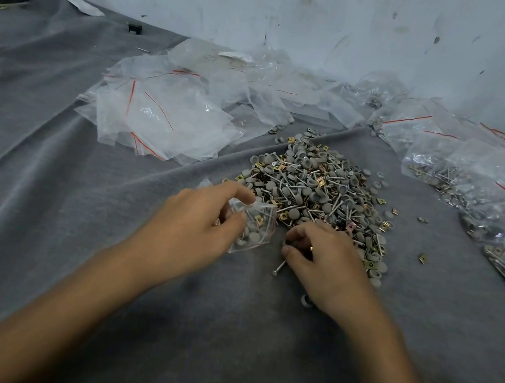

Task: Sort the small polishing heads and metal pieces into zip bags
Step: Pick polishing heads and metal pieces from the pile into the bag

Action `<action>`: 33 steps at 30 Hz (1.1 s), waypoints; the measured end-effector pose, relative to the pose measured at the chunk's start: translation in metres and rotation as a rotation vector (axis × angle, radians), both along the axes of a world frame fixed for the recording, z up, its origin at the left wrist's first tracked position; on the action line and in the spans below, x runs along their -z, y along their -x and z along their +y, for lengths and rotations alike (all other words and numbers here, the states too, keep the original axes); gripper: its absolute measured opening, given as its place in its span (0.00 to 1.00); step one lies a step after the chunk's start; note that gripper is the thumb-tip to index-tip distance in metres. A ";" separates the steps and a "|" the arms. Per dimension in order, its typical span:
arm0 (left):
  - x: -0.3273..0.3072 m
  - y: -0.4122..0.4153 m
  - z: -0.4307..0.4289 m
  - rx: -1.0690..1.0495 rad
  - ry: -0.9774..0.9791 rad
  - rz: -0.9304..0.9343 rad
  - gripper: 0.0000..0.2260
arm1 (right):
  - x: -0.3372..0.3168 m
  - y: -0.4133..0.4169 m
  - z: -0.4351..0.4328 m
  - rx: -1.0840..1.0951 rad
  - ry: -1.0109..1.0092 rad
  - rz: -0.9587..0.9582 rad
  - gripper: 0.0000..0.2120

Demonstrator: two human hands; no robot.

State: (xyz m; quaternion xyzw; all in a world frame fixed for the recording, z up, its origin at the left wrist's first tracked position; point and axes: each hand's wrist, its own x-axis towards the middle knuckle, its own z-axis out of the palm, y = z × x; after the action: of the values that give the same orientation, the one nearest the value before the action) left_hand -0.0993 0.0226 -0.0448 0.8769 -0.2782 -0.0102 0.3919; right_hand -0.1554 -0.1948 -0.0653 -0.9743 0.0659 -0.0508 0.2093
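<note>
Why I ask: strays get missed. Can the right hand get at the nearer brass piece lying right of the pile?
Probably yes. The brass piece lies alone on bare cloth, nothing over it, and the right hand at the near edge of the pile need only cross loose parts.

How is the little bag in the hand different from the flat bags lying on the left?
The little bag holds grey round heads and a brass-coloured piece; the flat bags look empty. The left hand pinches the little bag, crumpling it; the flat bags lie untouched on the grey cloth. Both are clear plastic.
</note>
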 end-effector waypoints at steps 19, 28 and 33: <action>0.000 0.001 -0.002 -0.005 -0.005 -0.022 0.10 | -0.015 0.010 0.015 -0.146 -0.802 -0.334 0.09; -0.005 0.010 -0.004 0.110 0.074 -0.057 0.11 | -0.005 0.002 0.022 -0.094 -0.725 -0.212 0.18; -0.009 0.021 -0.007 0.222 0.114 -0.061 0.13 | -0.008 0.003 0.024 -0.060 -0.863 -0.197 0.14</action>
State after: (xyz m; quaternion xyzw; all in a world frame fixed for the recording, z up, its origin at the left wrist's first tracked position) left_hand -0.1199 0.0156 -0.0363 0.8168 -0.3856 -0.0113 0.4290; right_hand -0.1588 -0.1711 -0.0568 -0.7896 0.0322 -0.1051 0.6037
